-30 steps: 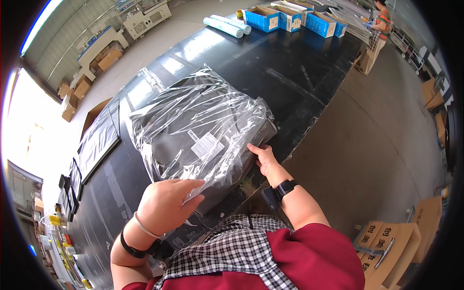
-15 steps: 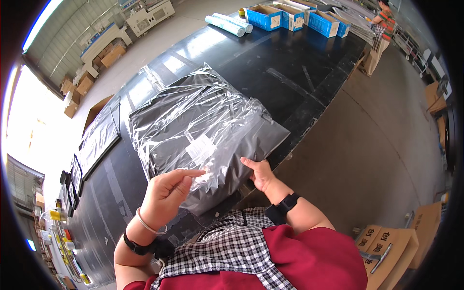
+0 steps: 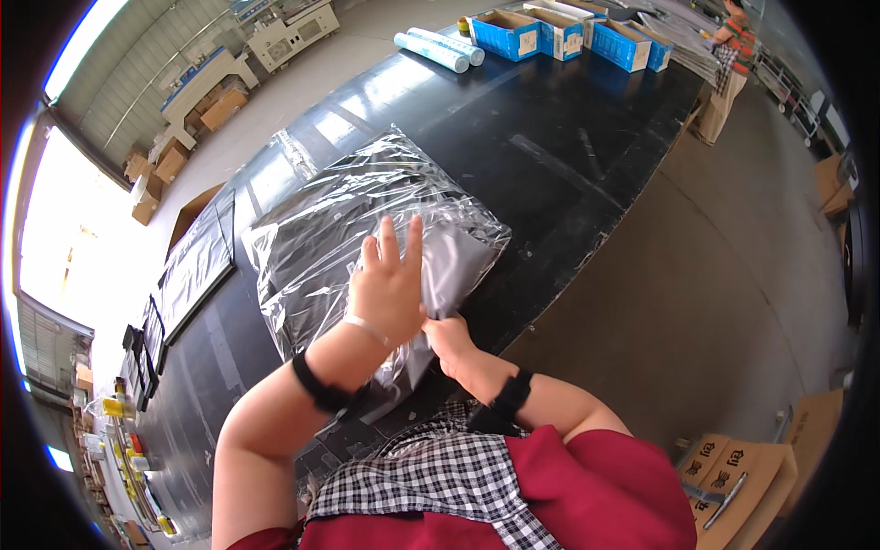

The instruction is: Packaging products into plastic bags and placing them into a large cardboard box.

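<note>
A flat dark package in shiny clear plastic wrap (image 3: 316,234) lies on the black table before me. Its right end, a smooth grey flap (image 3: 447,266), is turned inward over the wrap. My left hand (image 3: 390,289) rests on top of the package, fingers stretched and spread, palm toward the plastic. Close beside it, my right hand (image 3: 449,341) grips the near right edge of the package, thumb on top; its fingertips are hidden beneath. The white label on the wrap is covered by my left hand.
The black table (image 3: 550,119) stretches away from me. Two light blue rolls (image 3: 440,50) and several blue boxes (image 3: 504,37) stand at its far end. Flat dark packages (image 3: 197,266) lie to the left. A person (image 3: 729,69) stands far right; cardboard boxes (image 3: 733,477) are near right.
My left hand has opened from a pinch and moved forward onto the package. My right hand has moved left with the package's right end, which now folds inward.
</note>
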A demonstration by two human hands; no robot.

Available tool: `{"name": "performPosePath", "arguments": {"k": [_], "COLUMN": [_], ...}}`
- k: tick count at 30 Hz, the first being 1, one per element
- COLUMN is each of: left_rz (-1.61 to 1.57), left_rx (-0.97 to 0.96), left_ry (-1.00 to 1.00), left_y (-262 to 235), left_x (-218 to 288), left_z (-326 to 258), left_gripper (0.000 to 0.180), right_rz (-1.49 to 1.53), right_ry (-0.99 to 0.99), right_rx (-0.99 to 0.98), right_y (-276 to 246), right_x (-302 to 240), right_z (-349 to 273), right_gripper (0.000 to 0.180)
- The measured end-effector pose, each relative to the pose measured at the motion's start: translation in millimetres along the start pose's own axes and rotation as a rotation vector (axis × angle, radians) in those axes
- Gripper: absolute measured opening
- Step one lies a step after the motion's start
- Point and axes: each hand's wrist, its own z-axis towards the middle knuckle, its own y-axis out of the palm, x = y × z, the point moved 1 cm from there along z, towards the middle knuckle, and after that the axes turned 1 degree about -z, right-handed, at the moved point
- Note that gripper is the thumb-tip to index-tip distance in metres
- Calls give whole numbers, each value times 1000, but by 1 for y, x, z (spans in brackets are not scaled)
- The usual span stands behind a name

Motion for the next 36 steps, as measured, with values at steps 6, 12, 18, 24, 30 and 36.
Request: {"name": "performPosePath", "arguments": {"k": [6,12,18,24,30,36], "left_rz": [-59,-334,-772,-863,-589,-618], "left_rx": [-542,-272,-92,-63,-232,-407], "left_ry": [-131,-49,56,113,208,-404], "left_y": [64,100,82,59,4,56], "left_x": [-26,8,43,51,-25,-80], "left_z": [44,32,58,53,-39,-198], "left_gripper": [36,37,13,14,101,129], "right_rz": [85,-556,-687,-460,261,-219], "right_ry": [269,-67,-432,-367,-163,81], "right_rx": [291,174,-45,-21,218,508], "right_y": [-70,-64,-72,-74,-63,-75], "right_x": [66,63,56,40,9,31], "right_z": [-16,-21,12,46,112,182], "right_gripper": [36,40,33,34,46,52]}}
